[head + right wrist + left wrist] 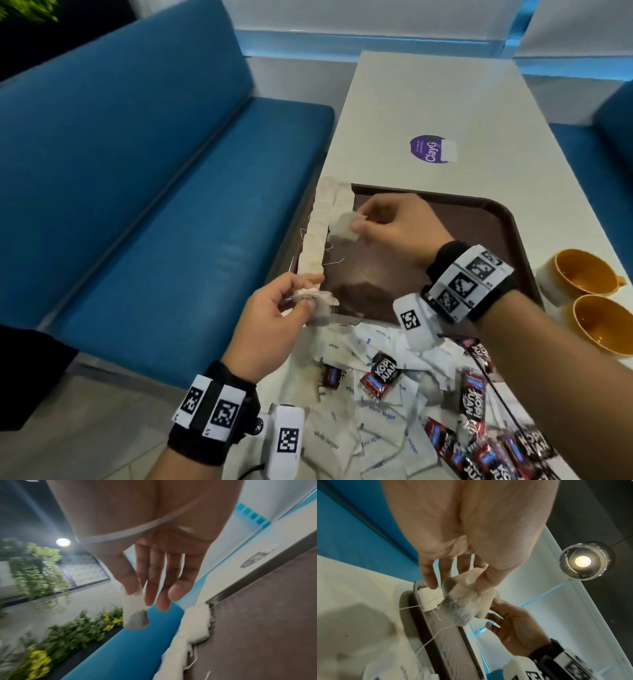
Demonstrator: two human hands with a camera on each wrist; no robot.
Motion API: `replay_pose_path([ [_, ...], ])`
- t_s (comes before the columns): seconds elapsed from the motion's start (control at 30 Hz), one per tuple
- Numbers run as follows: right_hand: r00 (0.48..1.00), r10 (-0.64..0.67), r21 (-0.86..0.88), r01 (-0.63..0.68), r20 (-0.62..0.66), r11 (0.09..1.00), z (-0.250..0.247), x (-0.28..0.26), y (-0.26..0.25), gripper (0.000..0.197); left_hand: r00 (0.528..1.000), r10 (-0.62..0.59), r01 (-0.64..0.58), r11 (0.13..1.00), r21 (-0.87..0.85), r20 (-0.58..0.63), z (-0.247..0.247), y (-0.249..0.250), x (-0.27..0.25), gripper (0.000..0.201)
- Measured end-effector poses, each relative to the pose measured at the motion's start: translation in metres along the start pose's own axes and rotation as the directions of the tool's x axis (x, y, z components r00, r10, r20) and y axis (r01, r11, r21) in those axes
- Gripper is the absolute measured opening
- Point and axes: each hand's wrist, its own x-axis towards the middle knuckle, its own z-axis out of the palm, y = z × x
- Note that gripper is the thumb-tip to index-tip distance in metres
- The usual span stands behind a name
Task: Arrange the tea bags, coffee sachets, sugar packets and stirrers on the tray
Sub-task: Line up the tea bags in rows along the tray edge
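Note:
A brown tray (493, 219) lies on the white table (428, 102). A row of pale tea bags (320, 226) runs along the tray's left rim, also seen as a white row of tea bags (193, 626) in the right wrist view. My right hand (363, 222) pinches a single tea bag (344, 226) between thumb and forefinger above the tray, beside that row; the tea bag (135, 614) hangs from the pinch. My left hand (294, 301) grips a bunch of tea bags (317, 301) at the tray's near left corner; the bunch (467, 601) shows in the left wrist view.
White sugar packets (376, 414) and red-black coffee sachets (474, 397) lie heaped at the table's near end. Two yellow cups (582, 270) stand to the right of the tray. A purple sticker (432, 149) sits farther back. A blue bench (154, 192) runs along the left.

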Motion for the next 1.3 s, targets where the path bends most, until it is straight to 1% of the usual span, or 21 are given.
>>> replay_pose_path([
  [0.03,0.999,0.03,0.004,-0.03,-0.031,1.0,-0.005,0.01,0.009,0.01,1.0,-0.009,0.009,1.0,-0.014,0.011,0.0,-0.002,0.001,0.03],
  [0.1,0.995,0.095,-0.01,-0.095,-0.035,0.995,-0.01,0.028,0.024,0.008,1.0,-0.007,0.008,0.997,-0.071,0.002,0.001,-0.004,0.001,0.013],
  [0.13,0.992,0.124,-0.017,-0.125,-0.007,0.992,-0.009,0.035,0.029,0.008,1.0,0.004,-0.005,0.996,-0.092,-0.019,0.0,-0.005,0.0,0.008],
  [0.2,0.982,0.168,-0.021,-0.166,0.085,0.986,-0.004,0.048,0.036,0.008,0.999,0.008,-0.014,0.985,-0.169,-0.037,0.001,-0.005,-0.001,0.005],
  [0.3,0.95,0.231,-0.049,-0.226,0.209,0.973,0.011,0.065,0.041,0.008,0.995,-0.101,0.085,0.938,-0.337,-0.028,0.002,-0.002,0.001,0.01],
  [0.37,0.933,0.279,-0.118,-0.258,0.227,0.959,0.021,0.074,0.044,0.01,0.984,-0.175,0.146,0.906,-0.397,-0.037,0.003,0.001,0.005,0.011],
  [0.47,0.934,0.305,-0.137,-0.283,0.186,0.949,0.032,0.09,0.048,0.012,0.967,-0.252,0.211,0.868,-0.45,-0.033,0.002,-0.001,0.011,0.009],
  [0.53,0.942,0.298,-0.178,-0.27,0.156,0.946,0.035,0.099,0.049,0.015,0.957,-0.287,0.24,0.861,-0.449,-0.04,0.0,-0.004,0.013,0.007],
  [0.67,0.95,0.292,-0.231,-0.261,0.111,0.937,0.038,0.108,0.048,0.018,0.954,-0.296,0.243,0.862,-0.446,-0.054,-0.003,-0.011,0.012,0.003],
  [0.83,0.95,0.31,-0.233,-0.293,0.041,0.927,0.035,0.101,0.044,0.033,0.954,-0.295,0.24,0.864,-0.444,-0.058,-0.004,-0.016,0.011,0.016],
  [0.9,0.957,0.291,-0.246,-0.277,0.02,0.929,0.031,0.096,0.042,0.03,0.95,-0.309,0.248,0.847,-0.469,-0.055,-0.004,-0.015,0.011,0.02],
  [0.97,0.968,0.249,-0.265,-0.233,0.029,0.936,0.027,0.087,0.035,0.021,0.941,-0.334,0.257,0.814,-0.521,-0.058,-0.003,-0.013,0.013,0.023],
  [1.03,0.974,0.207,-0.226,-0.181,0.092,0.957,0.024,0.072,0.023,0.014,0.936,-0.348,0.252,0.776,-0.578,-0.059,-0.002,-0.01,0.015,0.022],
  [1.07,0.972,0.183,-0.176,-0.156,0.15,0.972,0.023,0.062,0.016,0.014,0.935,-0.349,0.246,0.771,-0.587,-0.067,-0.001,-0.009,0.016,0.02],
  [1.17,0.94,0.105,-0.034,-0.099,0.326,0.994,0.024,0.032,-0.008,0.02,0.935,-0.342,0.238,0.795,-0.558,-0.089,0.001,-0.005,0.02,0.016],
  [1.23,0.914,0.069,0.012,-0.08,0.399,0.997,0.027,0.015,-0.014,0.023,0.937,-0.341,0.25,0.812,-0.528,-0.081,0.003,-0.002,0.022,0.015],
  [1.3,0.888,0.058,0.02,-0.075,0.457,0.997,0.032,0.003,-0.011,0.027,0.944,-0.326,0.256,0.828,-0.499,-0.057,0.004,0.002,0.024,0.014],
])
